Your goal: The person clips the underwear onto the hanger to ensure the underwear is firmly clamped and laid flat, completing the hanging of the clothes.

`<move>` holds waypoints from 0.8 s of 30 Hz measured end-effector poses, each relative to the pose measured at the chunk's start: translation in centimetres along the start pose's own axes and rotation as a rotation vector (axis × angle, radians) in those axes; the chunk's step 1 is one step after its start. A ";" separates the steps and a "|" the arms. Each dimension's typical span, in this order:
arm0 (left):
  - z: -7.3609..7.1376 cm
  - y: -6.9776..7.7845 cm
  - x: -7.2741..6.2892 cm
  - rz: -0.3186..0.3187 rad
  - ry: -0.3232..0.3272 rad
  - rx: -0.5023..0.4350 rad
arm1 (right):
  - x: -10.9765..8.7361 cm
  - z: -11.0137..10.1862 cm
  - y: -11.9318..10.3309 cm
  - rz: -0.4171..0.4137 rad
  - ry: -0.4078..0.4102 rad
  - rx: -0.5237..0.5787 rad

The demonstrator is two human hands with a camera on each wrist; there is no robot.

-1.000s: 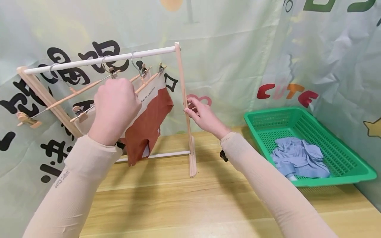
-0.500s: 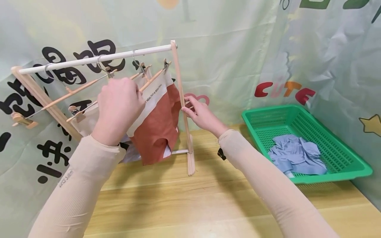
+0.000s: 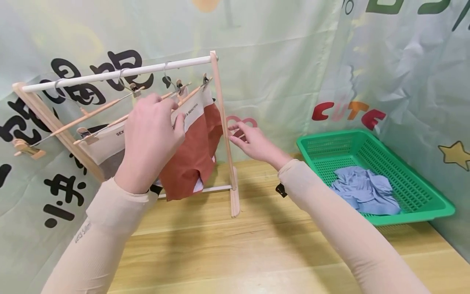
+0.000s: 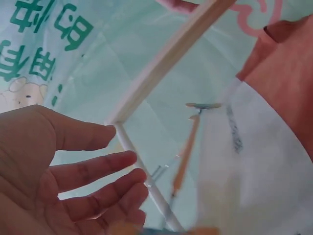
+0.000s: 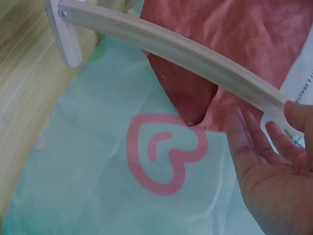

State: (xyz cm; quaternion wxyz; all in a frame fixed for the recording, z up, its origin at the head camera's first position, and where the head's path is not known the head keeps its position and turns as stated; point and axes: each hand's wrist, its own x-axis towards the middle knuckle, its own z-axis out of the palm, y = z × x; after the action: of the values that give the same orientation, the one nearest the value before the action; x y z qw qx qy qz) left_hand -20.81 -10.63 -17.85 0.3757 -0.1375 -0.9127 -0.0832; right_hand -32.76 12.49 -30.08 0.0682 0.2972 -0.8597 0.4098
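Observation:
My left hand (image 3: 150,139) hovers in front of the hangers, with nothing in its grasp; in the left wrist view its fingers are spread beside a wooden clip hanger (image 4: 183,161). Rust-red boxer briefs (image 3: 194,157) with a pale printed waistband hang clipped on the right-hand hanger. Behind the left hand, a grey garment with a pale band (image 3: 104,143) hangs from the middle hanger, partly hidden. My right hand (image 3: 257,143) is at the rack's right post (image 3: 225,122), fingers loosely bent. In the right wrist view its thumb overlaps the post and its fingers are apart.
The small drying rack has a white top rail (image 3: 95,76) and stands on a wooden table (image 3: 205,253). At its left a bare clip hanger (image 3: 86,116) hangs. A green basket (image 3: 415,220) on the right holds a crumpled blue garment (image 3: 367,190).
My left hand has loosened from a fist to parted fingers. The red boxer briefs first swung right, toward the post, then settled slightly back. My right hand's fingers have eased off the post.

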 end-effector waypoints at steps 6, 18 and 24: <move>0.2 1.1 -1.5 0.059 0.023 -0.089 | -1.4 -2.1 0.6 0.059 -0.064 -0.024; 4.7 1.9 -5.5 0.081 -0.149 -0.239 | -5.9 -7.7 2.9 0.228 -0.196 -0.161; 7.6 2.5 -7.8 0.084 -0.227 -0.275 | -8.5 -11.3 4.6 0.318 -0.231 -0.248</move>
State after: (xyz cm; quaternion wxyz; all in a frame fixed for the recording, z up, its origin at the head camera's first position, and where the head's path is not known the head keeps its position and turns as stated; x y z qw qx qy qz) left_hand -19.77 -7.83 -28.61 0.2510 -0.2342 -0.9227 -0.1753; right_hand -29.89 27.04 -28.76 -0.0600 0.1924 -0.9416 0.2699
